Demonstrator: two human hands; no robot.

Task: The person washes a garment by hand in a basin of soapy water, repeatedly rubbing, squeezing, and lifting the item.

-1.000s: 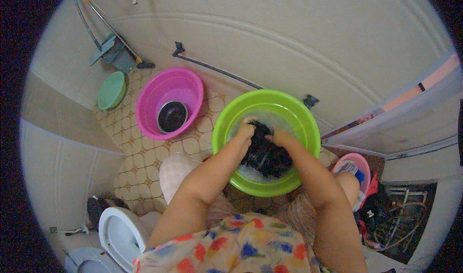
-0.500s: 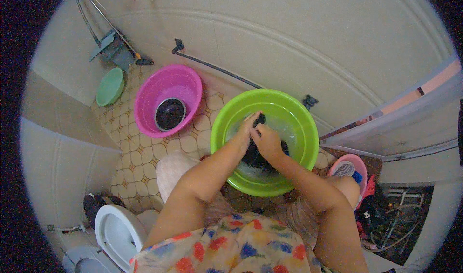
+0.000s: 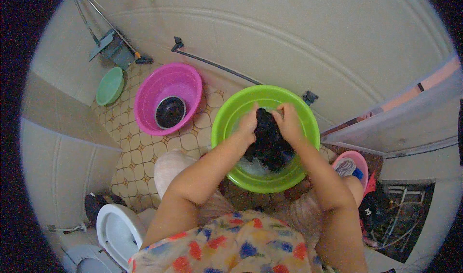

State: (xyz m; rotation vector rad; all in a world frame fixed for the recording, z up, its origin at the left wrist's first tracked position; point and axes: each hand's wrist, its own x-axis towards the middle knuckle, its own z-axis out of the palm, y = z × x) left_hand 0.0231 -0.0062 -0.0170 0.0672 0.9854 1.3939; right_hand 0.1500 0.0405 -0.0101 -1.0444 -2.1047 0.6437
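Note:
A wet black cloth (image 3: pixel 270 145), probably a garment, hangs spread between my hands over the lime-green basin (image 3: pixel 224 104). Its lower part lies in sudsy water (image 3: pixel 254 167). My left hand (image 3: pixel 248 124) is closed on the cloth's upper left edge. On the opposite edge my right hand (image 3: pixel 288 122) grips it too, its fingers slightly blurred. The kind of garment cannot be made out, since it is bunched and dark. Both forearms reach in over the near rim.
A pink basin (image 3: pixel 144 92) holding a round metal-rimmed bowl (image 3: pixel 170 112) stands to the left, a mint-green basin (image 3: pixel 110 85) farther off. A bar (image 3: pixel 217 68) runs along the wall. At right sits a small pink basin (image 3: pixel 362 164) with cloths; a toilet (image 3: pixel 118 229) is lower left.
My hands have parted, from close together over the bunched black cloth to opposite sides of it. The cloth is now lifted and spread wider between them.

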